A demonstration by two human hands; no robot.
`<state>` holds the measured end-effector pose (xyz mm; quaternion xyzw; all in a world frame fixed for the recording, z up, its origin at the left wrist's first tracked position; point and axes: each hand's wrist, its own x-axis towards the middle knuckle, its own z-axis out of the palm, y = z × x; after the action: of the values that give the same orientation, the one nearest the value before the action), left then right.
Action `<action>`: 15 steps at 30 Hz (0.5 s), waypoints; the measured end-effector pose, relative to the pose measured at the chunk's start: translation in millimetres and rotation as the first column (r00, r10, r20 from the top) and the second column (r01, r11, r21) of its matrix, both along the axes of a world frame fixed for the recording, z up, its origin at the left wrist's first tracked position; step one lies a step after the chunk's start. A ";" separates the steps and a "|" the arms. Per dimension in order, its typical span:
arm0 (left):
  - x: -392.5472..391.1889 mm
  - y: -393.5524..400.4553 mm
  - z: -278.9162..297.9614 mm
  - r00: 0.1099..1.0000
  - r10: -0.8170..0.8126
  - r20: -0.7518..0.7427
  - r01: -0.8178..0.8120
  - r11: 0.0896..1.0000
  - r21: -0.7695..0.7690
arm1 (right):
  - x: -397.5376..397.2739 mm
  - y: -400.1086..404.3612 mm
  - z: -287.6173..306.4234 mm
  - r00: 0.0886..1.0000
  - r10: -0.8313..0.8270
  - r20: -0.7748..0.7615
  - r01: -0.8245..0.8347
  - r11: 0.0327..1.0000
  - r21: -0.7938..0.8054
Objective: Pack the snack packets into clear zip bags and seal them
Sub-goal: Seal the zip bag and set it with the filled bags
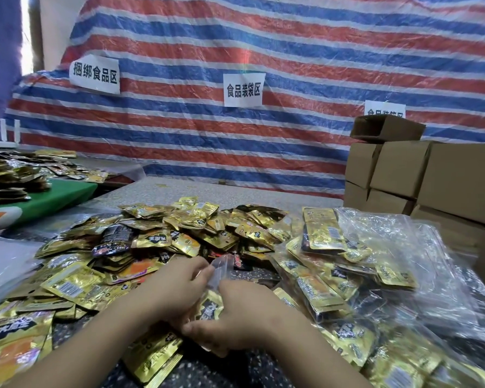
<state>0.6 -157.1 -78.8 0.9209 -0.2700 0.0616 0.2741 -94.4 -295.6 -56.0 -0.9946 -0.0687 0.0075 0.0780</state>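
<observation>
A clear zip bag (220, 271) stands between my hands near the table's front, with gold snack packets (209, 306) inside it. My left hand (177, 284) pinches the bag's upper left edge. My right hand (241, 312) grips the bag's lower part, fingers curled round it. A wide heap of loose gold and black snack packets (163, 236) covers the table behind and to the left. On the right lie several filled clear bags (333, 264) of packets.
Brown cardboard boxes (420, 177) are stacked at the right rear. A pile of empty clear bags (431, 247) lies at the right. A green table (53, 197) with more packets stands at the left. A striped tarp (263, 79) with paper signs hangs behind.
</observation>
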 end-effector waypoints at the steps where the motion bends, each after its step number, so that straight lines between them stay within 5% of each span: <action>1: 1.0 0.1 -1.6 1.000 0.002 -0.014 -0.002 1.000 0.008 | 2.4 -0.1 0.1 1.000 -0.009 -0.012 0.009 1.000 0.012; 9: 3.4 0.2 -3.8 0.998 0.054 -0.027 -0.055 0.998 -0.042 | 17.6 2.7 5.8 0.996 0.031 -0.079 -0.019 0.989 0.149; 15: 4.5 -0.5 -1.0 0.993 0.062 -0.096 -0.088 0.955 -0.284 | 15.8 3.2 2.5 1.000 -0.018 0.012 0.015 0.966 0.256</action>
<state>5.1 -157.6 -79.8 0.8826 -0.2109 0.0708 0.4141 -78.6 -292.4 -53.4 -0.9767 -0.0614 -0.0093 0.2054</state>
